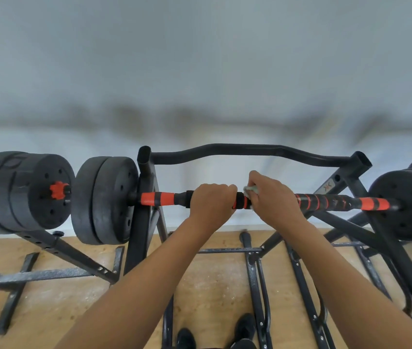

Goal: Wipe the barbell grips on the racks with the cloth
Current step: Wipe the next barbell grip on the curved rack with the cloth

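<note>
A barbell with an orange-and-black grip (325, 201) lies across a black rack (145, 187), with black weight plates (104, 197) at each end. My left hand (211, 201) is wrapped around the bar left of its middle. Right beside it, my right hand (274, 197) holds a pale green cloth (250, 191) clamped around the bar; most of the cloth is hidden under the fingers.
A second loaded barbell (23, 190) sits on another rack at the left. A curved black rack crossbar (245, 151) runs behind the bar. Black steel legs and braces (255, 273) cross the wooden floor below. My shoes (245, 326) stand between them. A pale wall is behind.
</note>
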A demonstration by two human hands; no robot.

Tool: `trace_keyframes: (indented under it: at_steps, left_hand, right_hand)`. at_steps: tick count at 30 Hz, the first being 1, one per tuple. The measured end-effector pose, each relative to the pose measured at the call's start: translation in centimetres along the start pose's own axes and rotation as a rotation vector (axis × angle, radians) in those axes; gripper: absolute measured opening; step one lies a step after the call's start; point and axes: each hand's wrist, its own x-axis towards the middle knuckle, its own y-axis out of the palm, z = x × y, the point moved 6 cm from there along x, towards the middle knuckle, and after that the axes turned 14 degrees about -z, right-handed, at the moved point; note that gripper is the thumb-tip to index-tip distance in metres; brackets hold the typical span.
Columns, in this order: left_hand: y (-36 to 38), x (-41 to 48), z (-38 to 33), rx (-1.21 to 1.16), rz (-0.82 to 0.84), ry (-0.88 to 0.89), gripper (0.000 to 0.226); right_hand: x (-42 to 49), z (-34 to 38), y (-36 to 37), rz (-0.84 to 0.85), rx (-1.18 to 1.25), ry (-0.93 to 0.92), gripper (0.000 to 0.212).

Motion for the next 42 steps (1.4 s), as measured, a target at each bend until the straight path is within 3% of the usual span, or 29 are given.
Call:
trace_keyframes:
  at_steps: [4, 6, 10, 13, 14, 16, 19, 23, 25, 29, 31, 33, 40, 42]
  left_hand:
    - [0.2, -1.4, -0.5, 0.058, -0.195, 0.072, 0.022]
    - [-0.5, -1.1, -0.9, 0.055, -0.133, 0.034, 0.019]
    - [-0.5, 2.0, 0.8, -0.149, 0.482, -0.064, 0.046]
    - [0.0, 1.7, 1.3, -0.328, 0.832, -0.211, 0.036]
    - [0.2, 1.5, 1.2, -0.301, 0.832, -0.208, 0.026]
    - [-0.2, 1.5, 0.8, -0.171, 0.665, -0.138, 0.015]
    - [-1.5, 0.6, 0.2, -0.026, 0.338, -0.046, 0.015]
    - [-2.1, -1.9, -1.0, 0.109, 0.068, 0.014, 0.016]
    - [-2.1, -1.8, -1.0, 0.075, 0.128, -0.011, 0.025]
    - [-2.3, 0.4, -0.7, -0.025, 0.399, 0.001, 0.069]
    - [-1.7, 0.1, -0.7, -0.074, 0.575, 0.002, 0.058]
    - [-1.2, -1.0, -1.0, -0.158, 0.681, -0.048, 0.032]
    - [-2.4, -3.1, -2.1, 0.052, 0.212, 0.104, 0.017]
    - [-1.9, -4.3, -2.4, 0.123, 0.079, 0.142, 0.023]
  right_hand:
    - [1.1, 0.0, 0.3, 0.115, 0.050, 0.077, 0.005]
    - [0.5, -0.2, -0.1, 0.142, 0.055, 0.085, 0.006]
    - [-1.7, -0.6, -0.8, 0.181, 0.081, 0.108, 0.008]
    - [-2.0, -0.7, -1.0, 0.150, 0.038, 0.096, 0.013]
    - [-1.9, -0.6, -1.1, 0.136, 0.043, 0.095, 0.014]
    - [-1.5, -0.3, -1.1, 0.114, 0.046, 0.082, 0.011]
    - [-0.6, 0.3, -0.7, 0.103, -0.007, 0.056, 0.009]
    - [0.2, 0.6, -0.1, 0.156, -0.021, 0.070, 0.009]
    - [0.0, 0.5, -0.1, 0.179, 0.009, 0.082, 0.010]
    - [-1.3, -0.5, -0.7, 0.244, 0.075, 0.104, 0.014]
    - [-1.8, -0.9, -1.1, 0.294, 0.119, 0.107, 0.014]
    - [-2.2, -1.0, -1.3, 0.312, 0.116, 0.086, 0.012]
    - [-2.9, -0.2, -0.8, 0.279, 0.101, 0.059, 0.016]
    - [-3.2, 0.2, -0.7, 0.252, 0.082, 0.050, 0.016]
